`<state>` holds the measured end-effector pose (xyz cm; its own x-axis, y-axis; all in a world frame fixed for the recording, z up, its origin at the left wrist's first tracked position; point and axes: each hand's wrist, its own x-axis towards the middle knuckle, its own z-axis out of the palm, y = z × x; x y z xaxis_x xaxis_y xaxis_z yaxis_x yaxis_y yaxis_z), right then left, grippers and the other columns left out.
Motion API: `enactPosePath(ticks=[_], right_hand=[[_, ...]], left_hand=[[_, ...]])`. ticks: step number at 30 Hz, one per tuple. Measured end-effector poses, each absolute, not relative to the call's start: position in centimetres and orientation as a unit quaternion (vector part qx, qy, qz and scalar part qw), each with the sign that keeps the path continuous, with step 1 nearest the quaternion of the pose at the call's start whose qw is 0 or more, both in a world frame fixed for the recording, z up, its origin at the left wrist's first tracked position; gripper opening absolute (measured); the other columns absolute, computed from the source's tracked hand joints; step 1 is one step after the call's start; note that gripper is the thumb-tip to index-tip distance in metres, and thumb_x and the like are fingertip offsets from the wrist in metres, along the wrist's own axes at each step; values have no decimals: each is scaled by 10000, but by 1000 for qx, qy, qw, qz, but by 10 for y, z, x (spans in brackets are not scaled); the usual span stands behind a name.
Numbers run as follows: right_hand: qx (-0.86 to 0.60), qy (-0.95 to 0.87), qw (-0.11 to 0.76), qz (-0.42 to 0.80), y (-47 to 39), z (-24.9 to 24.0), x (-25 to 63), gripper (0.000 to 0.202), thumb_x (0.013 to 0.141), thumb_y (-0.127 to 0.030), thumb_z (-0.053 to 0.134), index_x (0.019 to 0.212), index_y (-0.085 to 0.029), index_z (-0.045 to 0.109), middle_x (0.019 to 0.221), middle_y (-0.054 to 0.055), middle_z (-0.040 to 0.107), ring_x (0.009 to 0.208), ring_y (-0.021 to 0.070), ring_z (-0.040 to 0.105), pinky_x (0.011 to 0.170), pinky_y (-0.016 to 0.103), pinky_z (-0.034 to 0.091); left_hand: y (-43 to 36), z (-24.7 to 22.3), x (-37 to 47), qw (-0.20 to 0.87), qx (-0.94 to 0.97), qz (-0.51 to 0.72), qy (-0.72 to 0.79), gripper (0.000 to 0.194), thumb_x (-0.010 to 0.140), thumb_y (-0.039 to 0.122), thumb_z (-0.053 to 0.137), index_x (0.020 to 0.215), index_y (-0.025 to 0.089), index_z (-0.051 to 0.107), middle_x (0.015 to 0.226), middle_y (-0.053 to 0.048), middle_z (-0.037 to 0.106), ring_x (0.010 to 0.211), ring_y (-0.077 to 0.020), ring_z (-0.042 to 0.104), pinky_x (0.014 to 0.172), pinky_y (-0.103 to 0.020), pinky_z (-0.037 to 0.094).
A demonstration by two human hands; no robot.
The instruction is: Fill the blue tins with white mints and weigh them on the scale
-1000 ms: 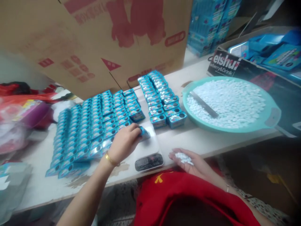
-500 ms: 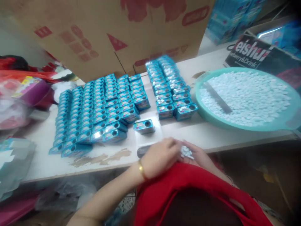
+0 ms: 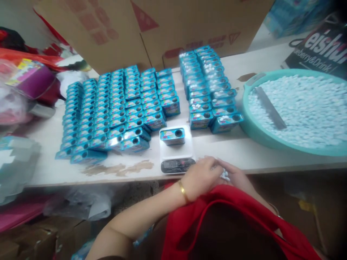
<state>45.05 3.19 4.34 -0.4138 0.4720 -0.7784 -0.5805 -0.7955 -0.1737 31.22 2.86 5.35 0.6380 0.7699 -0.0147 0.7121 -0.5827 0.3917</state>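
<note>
Closely bunched, the bent fingers of the left hand (image 3: 202, 177) reach down over the right palm; whether their tips pinch anything cannot be told, as the hand's own back hides them. The right hand (image 3: 238, 177) is cupped palm up, its fingers mostly covered by the left, and small white oval pellets (image 3: 225, 175) lie in it. A shiny gold bangle (image 3: 183, 191) circles the left wrist.

Just beyond the hands sits a white scale with a black display panel (image 3: 164, 153), the left hand close to the panel's right end. On its plate stands a blue rectangular tin with a round dark opening (image 3: 172, 136), touched by neither hand. Past the scale to the left, a large block of matching blue tins (image 3: 116, 108) fills the white tabletop (image 3: 141, 175); a smaller double column of blue tins (image 3: 202, 86), many with pellets on top, stands ahead to the right. Farther right, a wide turquoise plastic basin (image 3: 245, 121) holds a heap of pellets with a flat grey strip (image 3: 271, 108) lying on them. A big brown cardboard carton (image 3: 189, 21) walls off the back, behind both groups of tins.
</note>
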Motion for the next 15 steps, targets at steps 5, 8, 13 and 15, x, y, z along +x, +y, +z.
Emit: enactPosePath(ticks=[5,8,13,15], right_hand=[[-442,68,317,836,35,45,448,155,840,-200,542,902,-134,667,823,75,733,762,209,706,667,297,582],[-448,98,314,831,38,51,444,169,861,-182,494,813,-139,650,792,74,731,785,212,706,689,307,579],[-449,131,281,838,42,62,439,207,881,-203,465,772,-140,630,798,85,732,804,221,709,755,356,566],[-448,130,285,837,44,64,438,197,878,-194,474,772,-140,631,760,73,731,783,211,711,756,344,564]], left_hand=[[30,45,307,182,889,117,404,220,941,271,350,946,169,546,979,-80,546,822,-171,513,681,-288,453],[31,42,304,181,890,127,399,225,939,264,341,934,164,542,998,-82,548,855,-173,521,704,-285,459],[33,42,301,179,889,141,397,213,932,259,356,914,166,547,957,-72,548,826,-165,518,700,-279,456],[33,44,300,166,888,149,401,195,924,238,373,908,164,553,943,-68,549,804,-158,516,681,-271,446]])
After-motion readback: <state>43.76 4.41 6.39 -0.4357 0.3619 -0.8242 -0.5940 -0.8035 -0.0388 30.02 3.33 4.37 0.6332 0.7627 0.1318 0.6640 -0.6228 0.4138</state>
